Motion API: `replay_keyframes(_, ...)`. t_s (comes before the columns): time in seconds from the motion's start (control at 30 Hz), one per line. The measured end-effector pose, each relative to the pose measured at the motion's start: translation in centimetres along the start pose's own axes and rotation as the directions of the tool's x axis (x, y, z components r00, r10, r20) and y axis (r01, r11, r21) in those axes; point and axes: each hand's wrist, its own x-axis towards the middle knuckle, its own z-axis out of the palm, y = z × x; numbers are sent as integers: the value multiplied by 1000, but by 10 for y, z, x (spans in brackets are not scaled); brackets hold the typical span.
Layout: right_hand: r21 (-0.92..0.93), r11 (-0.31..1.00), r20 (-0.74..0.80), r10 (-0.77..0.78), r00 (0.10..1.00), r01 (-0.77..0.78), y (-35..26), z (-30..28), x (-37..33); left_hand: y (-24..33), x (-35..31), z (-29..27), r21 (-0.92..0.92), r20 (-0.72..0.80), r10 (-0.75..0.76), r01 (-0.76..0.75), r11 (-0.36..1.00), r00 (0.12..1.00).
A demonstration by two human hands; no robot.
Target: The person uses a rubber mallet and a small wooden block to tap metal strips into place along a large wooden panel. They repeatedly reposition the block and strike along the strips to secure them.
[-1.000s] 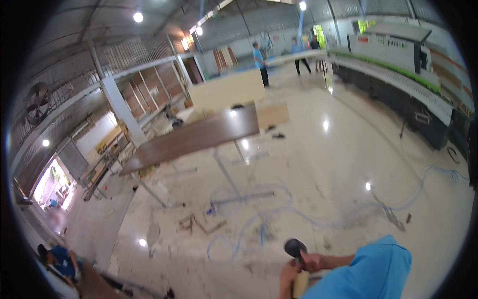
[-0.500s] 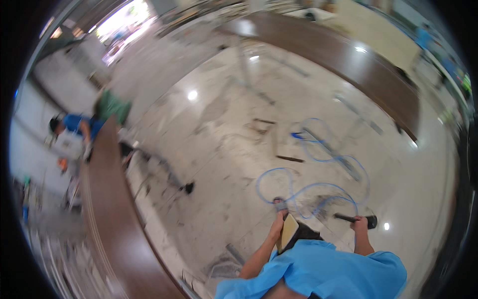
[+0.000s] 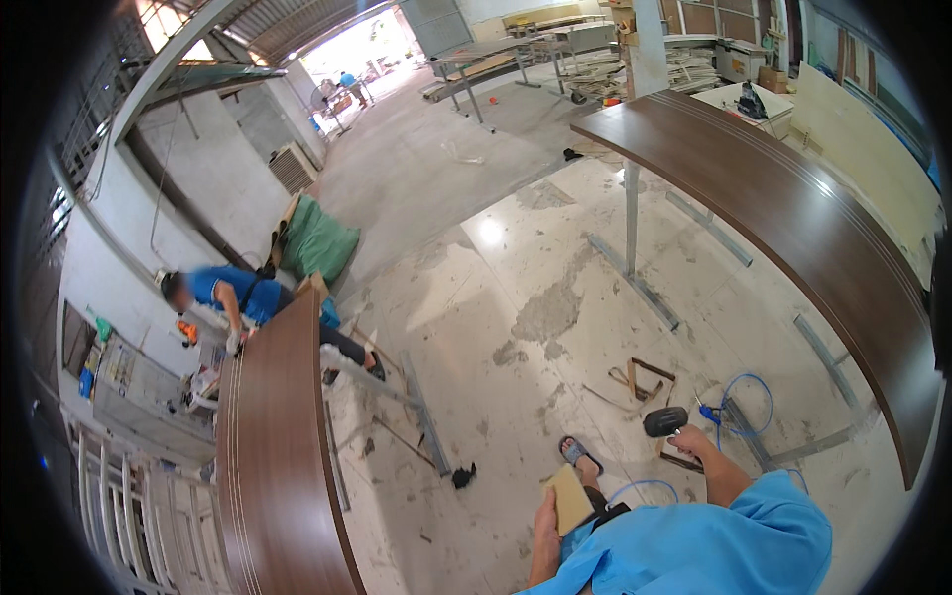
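Observation:
My left hand [image 3: 544, 526] is closed round the edge of a flat, pale yellow block [image 3: 572, 499] in front of my body. My right hand [image 3: 689, 443] grips a mallet [image 3: 663, 421] with a rounded black head, held out over the floor; most of its handle is hidden. Neither tool touches a panel. To my left lies a long brown door-like panel [image 3: 273, 446] with thin pale grooves, propped on a metal stand. A similar brown panel [image 3: 754, 178] rests on metal stands to my right.
A person in blue [image 3: 238, 297] leans over the left panel's far end. On the floor near my right hand are a blue air hose [image 3: 751, 405] and wooden strips [image 3: 650, 369]. Metal stand legs [image 3: 635, 283] reach across the floor. A green sack [image 3: 322, 241] stands behind the person.
My view has swung to the right and up, showing more of the far hall. The mallet's head now points left instead of right. Both hands keep hold of their things.

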Motion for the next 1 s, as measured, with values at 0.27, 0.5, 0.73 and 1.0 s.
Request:
replay_keyframes(0.27, -495, 869, -71, -25, 997, -13, -204, -58, 73, 288, 186, 39, -131, -93, 194, -205, 970, 977)
replay_keyframes(0.5, -52, 911, -116, 402, 908, -409, -204, 15, 235, 461, 371, 78, -157, 1, 171, -169, 973, 985)
replay_keyframes(0.73, -54, 978, -120, 196, 973, -203, -335, -16, 425, 568, 566, 94, -377, 644, 33, 280, 883, 764)
replay_keyframes(1.0, 10, 993, -180, 114, 977, -114, -712, -196, 607, 716, 769, 233, 599, -7, -11, 13, 801, 1000)
